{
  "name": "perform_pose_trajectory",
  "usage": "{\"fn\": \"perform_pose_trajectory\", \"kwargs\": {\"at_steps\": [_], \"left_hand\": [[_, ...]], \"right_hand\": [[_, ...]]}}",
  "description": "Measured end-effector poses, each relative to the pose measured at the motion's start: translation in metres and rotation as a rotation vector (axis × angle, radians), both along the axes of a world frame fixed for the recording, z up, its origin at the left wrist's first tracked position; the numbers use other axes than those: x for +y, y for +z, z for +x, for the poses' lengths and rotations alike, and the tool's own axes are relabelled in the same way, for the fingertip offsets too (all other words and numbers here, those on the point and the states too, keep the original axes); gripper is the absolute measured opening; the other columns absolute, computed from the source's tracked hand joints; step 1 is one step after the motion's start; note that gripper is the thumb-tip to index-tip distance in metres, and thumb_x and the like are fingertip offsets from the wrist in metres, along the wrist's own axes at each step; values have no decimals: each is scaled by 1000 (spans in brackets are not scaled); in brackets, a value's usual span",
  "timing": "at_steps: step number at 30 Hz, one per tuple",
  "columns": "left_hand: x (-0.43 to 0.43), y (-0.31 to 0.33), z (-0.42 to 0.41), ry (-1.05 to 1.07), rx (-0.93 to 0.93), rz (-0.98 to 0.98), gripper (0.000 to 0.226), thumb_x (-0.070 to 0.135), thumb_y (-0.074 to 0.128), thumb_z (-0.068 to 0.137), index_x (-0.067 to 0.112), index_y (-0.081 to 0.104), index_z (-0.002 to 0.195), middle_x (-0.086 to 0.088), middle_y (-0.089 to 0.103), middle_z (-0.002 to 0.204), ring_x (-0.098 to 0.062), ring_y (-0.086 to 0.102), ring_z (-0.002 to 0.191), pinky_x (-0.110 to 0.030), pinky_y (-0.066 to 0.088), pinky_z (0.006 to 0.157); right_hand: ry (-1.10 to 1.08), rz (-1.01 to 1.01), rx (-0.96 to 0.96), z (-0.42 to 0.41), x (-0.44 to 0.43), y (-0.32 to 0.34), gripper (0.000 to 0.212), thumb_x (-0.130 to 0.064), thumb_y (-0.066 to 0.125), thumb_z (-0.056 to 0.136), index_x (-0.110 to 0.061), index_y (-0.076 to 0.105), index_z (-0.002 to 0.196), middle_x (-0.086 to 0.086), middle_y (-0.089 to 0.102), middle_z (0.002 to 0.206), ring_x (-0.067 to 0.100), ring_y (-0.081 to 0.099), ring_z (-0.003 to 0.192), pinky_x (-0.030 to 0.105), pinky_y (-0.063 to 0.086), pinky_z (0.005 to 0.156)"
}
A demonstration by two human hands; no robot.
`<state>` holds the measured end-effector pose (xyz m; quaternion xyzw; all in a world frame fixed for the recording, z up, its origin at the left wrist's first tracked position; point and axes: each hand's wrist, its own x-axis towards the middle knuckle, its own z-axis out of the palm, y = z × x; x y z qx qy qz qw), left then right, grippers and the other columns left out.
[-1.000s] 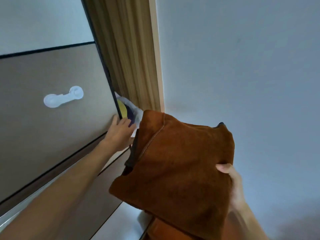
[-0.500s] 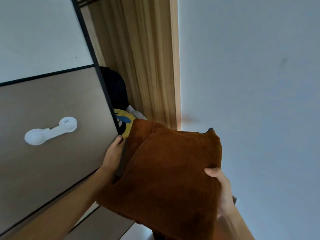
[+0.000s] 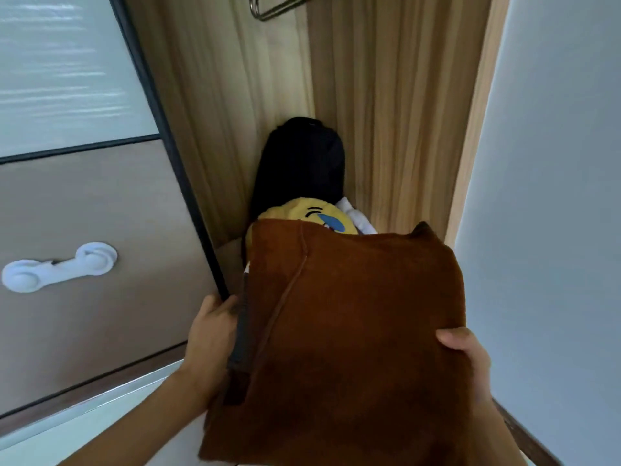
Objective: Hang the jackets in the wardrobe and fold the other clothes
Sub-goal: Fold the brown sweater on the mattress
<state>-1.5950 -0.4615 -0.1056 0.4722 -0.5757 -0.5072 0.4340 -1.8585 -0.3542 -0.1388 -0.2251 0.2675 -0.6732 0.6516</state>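
One jacket (image 3: 353, 331), folded, brown, suede-like: it looks soft, floppy and fairly heavy, best taken by both side edges. It is held up before the wardrobe (image 3: 386, 112). The right hand (image 3: 467, 358) pinches its right edge, thumb on top. The left hand (image 3: 215, 331) curls its fingers at the left edge by the door (image 3: 100, 213); whether on cloth or door I cannot tell. Beyond the fingers: one plush (image 3: 312, 215), one black bag (image 3: 299, 163), one hanger (image 3: 275, 8).

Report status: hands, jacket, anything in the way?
Right hand grips jacket. Left hand at door edge, grip unclear. Yellow cushion and black bag ahead.
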Motion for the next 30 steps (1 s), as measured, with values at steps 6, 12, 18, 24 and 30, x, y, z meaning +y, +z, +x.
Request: {"fn": "perform_pose_trajectory", "kwargs": {"at_steps": [6, 12, 18, 24, 30], "left_hand": [[7, 17, 43, 238, 34, 187, 41, 17, 42, 106, 11, 65, 72, -14, 68, 69, -23, 70, 83, -30, 51, 75], [9, 35, 95, 23, 408, 347, 84, 87, 39, 72, 16, 84, 81, -16, 76, 103, -31, 75, 91, -44, 51, 87], [-21, 17, 144, -42, 212, 337, 64, 36, 82, 72, 20, 62, 130, -6, 75, 115, -24, 73, 102, -38, 58, 85], [-51, -3, 196, 20, 231, 348, 34, 23, 81, 74, 15, 78, 107, -15, 74, 111, -33, 71, 100, -50, 50, 102], [-107, -16, 238, 143, 224, 479, 30, 25, 72, 75, 10, 78, 100, -10, 76, 98, -27, 73, 91, -40, 55, 86]], "right_hand": [[-11, 51, -45, 47, -39, -5, 71, -35, 78, 46, -9, 74, 112, 16, 72, 105, 32, 72, 88, 45, 50, 80], [-26, 123, 29, 95, -80, 8, 48, -23, 47, 80, -9, 64, 123, 11, 73, 100, 29, 70, 88, 43, 47, 82], [98, 141, 268, 140, -121, 27, 23, -19, 43, 95, -16, 63, 105, 1, 76, 71, 27, 65, 81, 36, 42, 69], [183, 29, 345, 183, -172, 27, 33, -11, 42, 87, -14, 63, 112, 1, 77, 97, 23, 72, 89, 37, 51, 71], [339, 41, 278, 231, -234, 17, 33, -6, 36, 90, -10, 66, 102, 4, 75, 89, 23, 72, 79, 39, 49, 74]]}}
